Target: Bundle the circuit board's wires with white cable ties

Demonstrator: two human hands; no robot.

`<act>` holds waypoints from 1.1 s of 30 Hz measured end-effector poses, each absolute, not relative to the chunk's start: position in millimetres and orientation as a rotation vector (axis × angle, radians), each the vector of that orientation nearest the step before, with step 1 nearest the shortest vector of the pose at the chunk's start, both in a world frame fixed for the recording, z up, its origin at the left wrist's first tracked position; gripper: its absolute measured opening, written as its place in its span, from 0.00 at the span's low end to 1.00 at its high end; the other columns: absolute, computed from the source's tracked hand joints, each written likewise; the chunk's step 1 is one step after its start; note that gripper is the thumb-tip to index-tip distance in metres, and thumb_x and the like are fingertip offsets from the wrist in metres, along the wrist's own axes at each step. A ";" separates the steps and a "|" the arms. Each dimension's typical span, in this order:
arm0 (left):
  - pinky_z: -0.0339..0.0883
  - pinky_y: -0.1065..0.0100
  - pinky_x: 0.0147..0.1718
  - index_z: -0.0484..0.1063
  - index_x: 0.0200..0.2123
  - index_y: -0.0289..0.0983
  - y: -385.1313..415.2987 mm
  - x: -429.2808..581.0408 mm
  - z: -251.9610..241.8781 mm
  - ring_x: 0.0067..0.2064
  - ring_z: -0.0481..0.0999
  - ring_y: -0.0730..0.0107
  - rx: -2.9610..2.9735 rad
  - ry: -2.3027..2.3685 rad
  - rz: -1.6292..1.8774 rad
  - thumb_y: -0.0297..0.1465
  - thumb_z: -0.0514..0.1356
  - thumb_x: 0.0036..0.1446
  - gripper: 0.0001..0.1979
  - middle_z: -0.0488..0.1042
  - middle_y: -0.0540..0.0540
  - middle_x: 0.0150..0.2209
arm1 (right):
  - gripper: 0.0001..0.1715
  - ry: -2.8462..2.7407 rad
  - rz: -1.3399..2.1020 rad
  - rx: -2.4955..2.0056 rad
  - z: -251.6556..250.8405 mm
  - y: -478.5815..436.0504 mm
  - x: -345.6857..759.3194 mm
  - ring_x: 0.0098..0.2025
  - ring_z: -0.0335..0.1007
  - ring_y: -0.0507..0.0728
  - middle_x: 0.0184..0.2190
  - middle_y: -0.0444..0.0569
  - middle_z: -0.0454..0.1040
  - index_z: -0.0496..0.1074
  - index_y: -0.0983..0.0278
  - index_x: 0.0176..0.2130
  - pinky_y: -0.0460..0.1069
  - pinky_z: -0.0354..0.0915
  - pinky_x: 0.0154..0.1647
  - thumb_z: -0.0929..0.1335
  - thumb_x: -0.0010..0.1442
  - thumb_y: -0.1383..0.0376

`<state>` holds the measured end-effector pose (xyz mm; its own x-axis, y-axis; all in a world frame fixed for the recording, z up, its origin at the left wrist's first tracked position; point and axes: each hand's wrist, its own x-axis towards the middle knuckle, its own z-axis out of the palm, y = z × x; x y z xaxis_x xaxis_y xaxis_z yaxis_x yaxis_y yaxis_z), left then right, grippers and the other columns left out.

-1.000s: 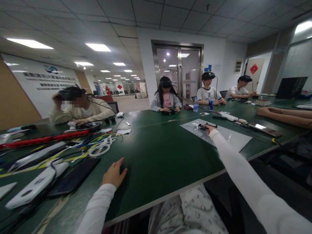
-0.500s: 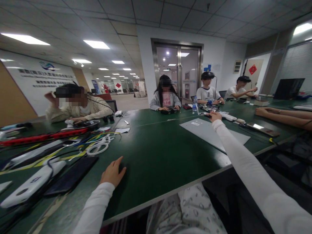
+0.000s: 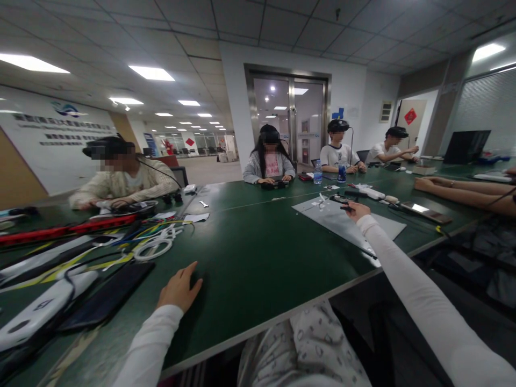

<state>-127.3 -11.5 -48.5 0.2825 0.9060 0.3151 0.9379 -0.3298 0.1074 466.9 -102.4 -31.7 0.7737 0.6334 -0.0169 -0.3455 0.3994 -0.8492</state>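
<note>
My right hand [image 3: 355, 210] reaches far out over a grey mat [image 3: 347, 217] on the green table [image 3: 258, 242]. Its fingers are closed on a small dark device [image 3: 341, 200] held just above the mat. A small white part [image 3: 321, 202] lies on the mat beside it. My left hand [image 3: 179, 288] rests palm down on the table near the front edge, fingers loosely together, with nothing in it. Both arms wear white sleeves.
Left of my left hand lie a dark tablet [image 3: 107, 298], white devices [image 3: 38, 313], coiled cables [image 3: 155, 244] and a red power strip [image 3: 64, 231]. Several people with headsets sit around the table. A phone [image 3: 425, 212] and another person's forearms [image 3: 463, 191] are at right; bottles [image 3: 318, 173] stand farther back.
My right hand went farther out past the mat, then drew back over the mat with the dark device in it. My left hand stayed in place.
</note>
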 end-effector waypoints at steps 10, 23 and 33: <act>0.61 0.61 0.47 0.58 0.53 0.32 -6.6 -115.6 -47.4 0.46 0.69 0.61 -2.674 -1.705 -0.926 0.42 0.52 0.47 0.31 0.68 0.39 0.46 | 0.10 -0.654 0.969 -0.809 -17.5 -120.4 377.3 0.32 0.73 0.55 0.26 0.48 0.75 0.70 0.65 0.30 0.50 0.69 0.31 0.69 0.43 0.74; 0.64 0.63 0.43 0.70 0.41 0.32 -59.9 -46.9 -5.3 0.39 0.73 0.63 -3.123 -1.626 -1.870 0.43 0.61 0.42 0.26 0.75 0.40 0.37 | 0.15 -1.008 1.173 -0.789 -51.3 -157.7 235.6 0.31 0.73 0.55 0.29 0.47 0.75 0.69 0.66 0.33 0.49 0.65 0.32 0.72 0.42 0.64; 0.66 0.66 0.35 0.72 0.33 0.33 -65.1 -48.5 -15.6 0.32 0.74 0.67 -3.250 -1.645 -1.602 0.38 0.63 0.41 0.17 0.75 0.44 0.29 | 0.13 -1.124 1.074 -0.812 -53.9 -161.5 229.4 0.31 0.73 0.55 0.30 0.48 0.74 0.68 0.65 0.31 0.49 0.64 0.32 0.71 0.44 0.63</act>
